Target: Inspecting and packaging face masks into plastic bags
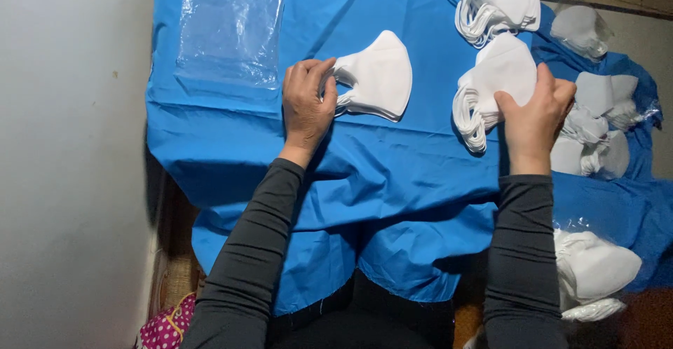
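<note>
White folded fabric masks (378,76) lie on a bright blue cloth cover (392,174); dark grey long sleeves (252,265); at 7 o'clock, a pink white-dotted fabric (167,328).

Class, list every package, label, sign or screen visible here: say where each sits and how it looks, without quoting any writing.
Clear plastic bags: flat, transparent, rectangular, upper left on the blue cloth, beyond the left hand.
Bagged white masks: clear wrap, lower right, beside the right sleeve.
No labels, signs or screens visible.
</note>
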